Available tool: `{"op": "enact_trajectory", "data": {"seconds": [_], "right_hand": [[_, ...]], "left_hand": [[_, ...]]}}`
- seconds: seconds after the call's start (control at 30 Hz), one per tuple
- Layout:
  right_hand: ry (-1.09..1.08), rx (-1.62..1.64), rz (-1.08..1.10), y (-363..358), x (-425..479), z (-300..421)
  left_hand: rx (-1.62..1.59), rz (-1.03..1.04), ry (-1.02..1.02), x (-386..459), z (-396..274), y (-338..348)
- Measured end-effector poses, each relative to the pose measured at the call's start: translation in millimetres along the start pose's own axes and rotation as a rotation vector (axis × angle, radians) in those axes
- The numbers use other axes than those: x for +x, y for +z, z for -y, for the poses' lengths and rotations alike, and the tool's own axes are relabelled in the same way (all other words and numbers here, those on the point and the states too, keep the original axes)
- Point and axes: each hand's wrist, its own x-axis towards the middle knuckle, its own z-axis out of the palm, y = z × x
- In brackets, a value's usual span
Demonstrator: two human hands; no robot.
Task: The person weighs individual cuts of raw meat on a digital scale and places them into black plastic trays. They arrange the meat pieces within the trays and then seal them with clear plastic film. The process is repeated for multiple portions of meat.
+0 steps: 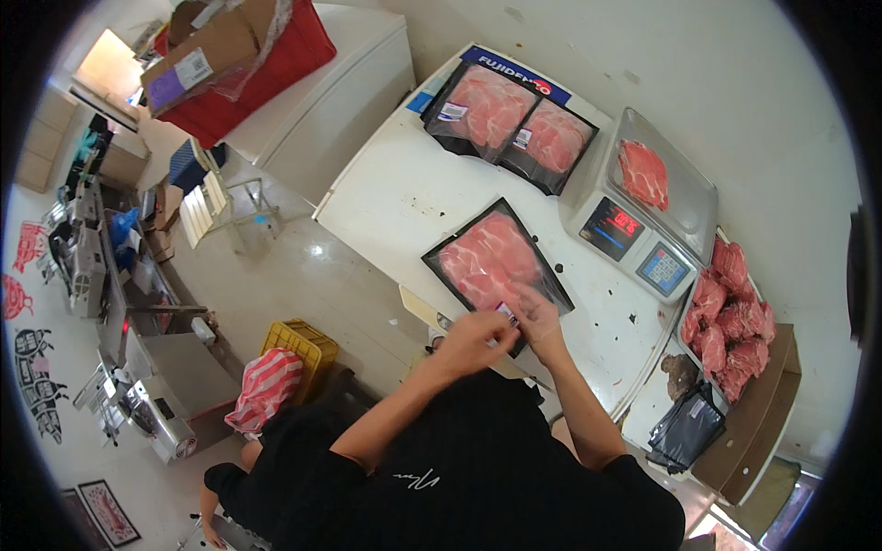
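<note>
A clear-covered black tray of sliced raw meat [482,255] lies on the white freezer top before me. My left hand [480,342] and my right hand [539,322] meet over its near edge, around a small printed label [508,314] at the fingertips. The label seems to be between my fingers and the tray's film; which hand grips it is hard to tell. Two packed meat trays, a larger one [486,110] and a smaller one [551,141], lie side by side farther back, each bearing a label. A loose slice of meat [644,173] rests on the digital scale [637,241].
Right of the scale stand a tray of raw meat pieces [734,317], black packaging [689,427] and a cardboard box [754,420]. A yellow crate [318,348] and a folding chair [213,200] stand on the floor at left. Another person's hand [212,536] shows at lower left.
</note>
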Motion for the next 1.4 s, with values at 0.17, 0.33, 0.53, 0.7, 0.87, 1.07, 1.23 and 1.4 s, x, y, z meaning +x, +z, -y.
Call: {"op": "enact_trajectory", "data": {"seconds": [0.17, 0.33, 0.53, 0.7, 0.87, 1.07, 1.23, 1.4], "right_hand": [[-0.078, -0.221, -0.110, 3.3, -6.7, 6.1], [-0.067, -0.473, 0.029, -8.3, -1.9, 11.8], [-0.064, -0.519, 0.003, 4.6, -2.2, 23.6], [-0.038, -0.245, -0.344, -28.2, -36.5, 6.2], [-0.020, -0.088, -0.595, -76.7, -72.4, 19.1], [-0.367, -0.563, -0.832, -146.6, -16.4, 135.3], [-0.431, -0.802, -0.795, -229.9, 103.0, 188.9], [-0.143, -1.157, -0.616, -242.3, 191.2, 186.6]], "left_hand": [[0.031, -0.219, -0.232, 24.6, 32.9, -60.7], [0.213, -0.170, -0.006, 63.5, 61.9, -75.8], [0.366, -0.070, 0.082, 77.5, 71.0, -63.5], [0.306, -0.040, 0.084, 76.6, 70.8, -68.3], [0.160, -0.140, 0.113, 62.9, 60.9, -83.7], [0.135, -0.205, 0.139, 53.6, 63.5, -100.7], [0.200, -0.294, 0.176, 58.9, 37.0, -113.1], [0.282, -0.459, 0.095, 31.7, 30.4, -113.9]]}}
